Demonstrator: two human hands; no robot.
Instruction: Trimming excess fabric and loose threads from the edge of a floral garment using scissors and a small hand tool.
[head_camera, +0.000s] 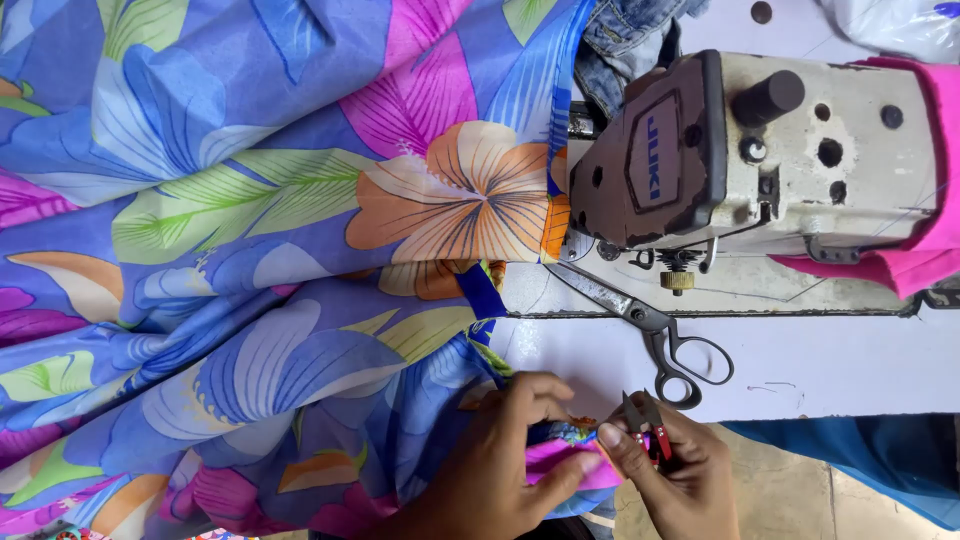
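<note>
The flowered cloth (250, 250) spreads wide, left of the sewing machine (740, 150) and spilling off the white desk (820, 360). Scissors (650, 330) lie just below the machine. Further below it, at the desk's near edge, my left hand (495, 465) has its fingers pinching the cloth's pink edge, and my right hand (675, 475) has its fingers gripping small red thread snips (648, 425).

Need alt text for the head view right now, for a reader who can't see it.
Two hands pinch the edge of a large floral fabric at the table's near edge: the left hand grips the hem, the right hand holds small red thread snips. Scissors lie beside a worn sewing machine.
</note>
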